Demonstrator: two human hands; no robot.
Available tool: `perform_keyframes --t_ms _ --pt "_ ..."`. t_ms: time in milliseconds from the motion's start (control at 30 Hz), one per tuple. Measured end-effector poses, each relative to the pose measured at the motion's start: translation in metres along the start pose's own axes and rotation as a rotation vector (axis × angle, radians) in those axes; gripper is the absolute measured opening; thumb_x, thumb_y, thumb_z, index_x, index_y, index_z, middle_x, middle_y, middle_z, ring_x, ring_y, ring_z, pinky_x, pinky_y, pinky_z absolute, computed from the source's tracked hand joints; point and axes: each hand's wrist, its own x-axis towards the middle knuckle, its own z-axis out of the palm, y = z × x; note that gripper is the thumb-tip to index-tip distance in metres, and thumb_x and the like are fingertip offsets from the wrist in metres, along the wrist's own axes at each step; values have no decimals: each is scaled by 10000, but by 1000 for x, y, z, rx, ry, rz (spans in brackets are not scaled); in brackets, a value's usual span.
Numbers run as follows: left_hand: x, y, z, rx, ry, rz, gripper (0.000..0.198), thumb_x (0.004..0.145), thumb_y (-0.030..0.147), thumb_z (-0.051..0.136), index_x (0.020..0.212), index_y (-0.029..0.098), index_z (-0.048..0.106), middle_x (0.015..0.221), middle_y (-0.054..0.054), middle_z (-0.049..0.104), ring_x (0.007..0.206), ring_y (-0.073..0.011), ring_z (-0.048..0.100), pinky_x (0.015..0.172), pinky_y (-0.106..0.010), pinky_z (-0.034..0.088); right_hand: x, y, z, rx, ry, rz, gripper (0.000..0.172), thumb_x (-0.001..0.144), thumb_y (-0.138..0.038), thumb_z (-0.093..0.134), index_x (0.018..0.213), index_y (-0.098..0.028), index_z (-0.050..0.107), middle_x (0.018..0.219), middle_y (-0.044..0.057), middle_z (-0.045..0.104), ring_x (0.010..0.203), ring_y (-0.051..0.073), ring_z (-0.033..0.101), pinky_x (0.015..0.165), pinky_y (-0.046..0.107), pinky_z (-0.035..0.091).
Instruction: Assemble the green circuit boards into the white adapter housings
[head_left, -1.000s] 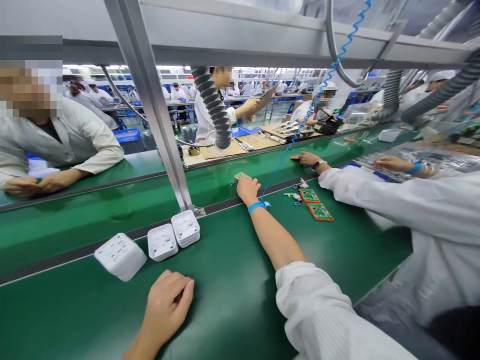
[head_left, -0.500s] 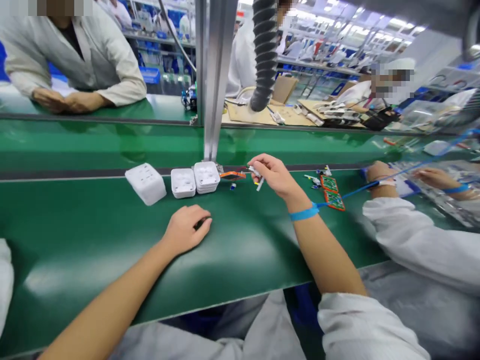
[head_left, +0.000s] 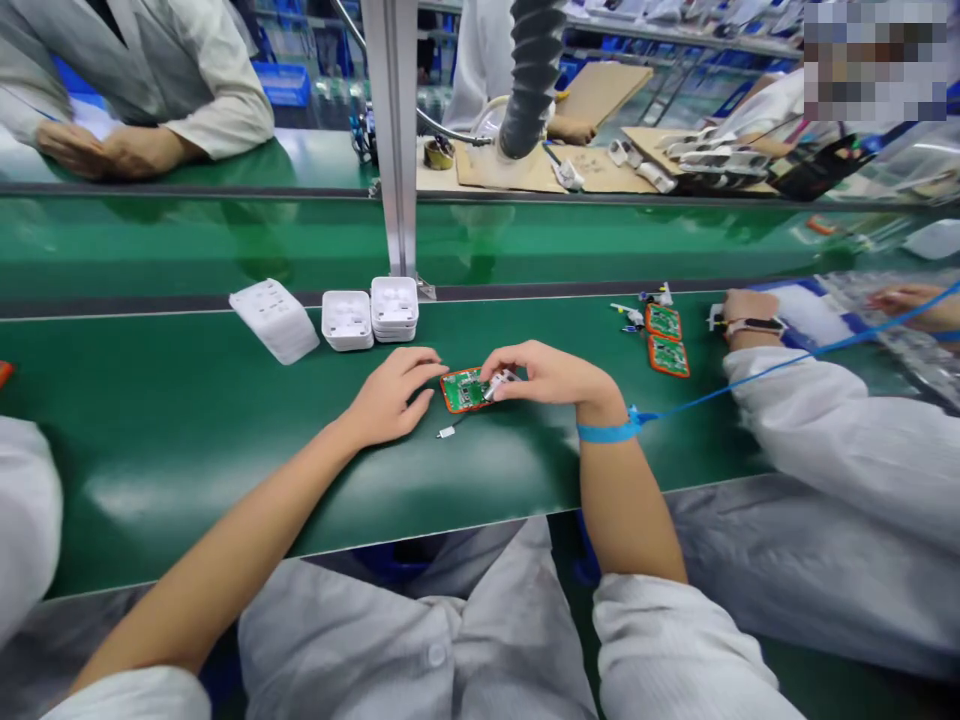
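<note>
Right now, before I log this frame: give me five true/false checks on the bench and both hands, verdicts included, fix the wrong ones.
1. The right hand holds a small white part at the circuit board. True.
2. The blue strap is on the left wrist. False: it is on the right wrist.
3. Two more orange-edged boards lie to the right of the right hand. True.
4. The left hand holds one of the white cases. False: it is by the board's left edge, apart from the cases.
5. A small white plug lies on the bench, nearer the person than the board. True.
</note>
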Motion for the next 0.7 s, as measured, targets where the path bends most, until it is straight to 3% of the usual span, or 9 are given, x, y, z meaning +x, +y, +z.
perform_keyframes --t_ms 167,267,367,500,633,700 --pt "63 -5 22 -58 -298 235 624 788 103 480 1393 237 558 1545 -89 503 1446 -283 410 1221 -563 281 -8 8 6 -288 99 -96 102 891 -231 673 973 -249 731 944 76 720 1017 246 584 869 397 481" --pt "72 -5 23 -55 -441 226 706 769 196 573 1465 286 498 1534 -71 524 1437 -330 417 1207 -572 284 -11 8 15 -608 220 -39 155 888 -120 638 969 -229 715 964 99 691 1022 275 509 833 424 440" --pt "53 2 13 77 -473 90 711 798 312 658 1487 313 484 1498 -78 559 1397 -391 429 1127 -577 362 -9 0 23 -858 317 -109 216 899 -59 580 999 -216 691 1152 117 652 1071 288 459 808 417 407" --pt "3 31 3 320 -349 -99 709 915 467 581 1545 202 393 1485 -165 533 1307 -364 477 1085 -547 368 0 -16 34 -989 440 -244 186 988 -147 514 1022 -220 682 1266 111 608 1067 264 485 808 400 398" --pt "-46 72 4 672 -115 -459 731 921 579 525 1432 57 494 1201 -232 629 1129 -394 544 946 -542 398 13 -28 57 -947 370 -356 224 1034 -190 455 1022 -202 678 1149 92 660 848 182 556 738 346 419" --pt "-63 89 3 766 -78 -578 734 881 689 520 1265 70 614 1038 -209 640 1017 -390 557 896 -544 389 17 -32 70 -843 326 -415 236 1031 -164 442 1045 -183 676 1144 96 673 872 178 597 766 333 458"
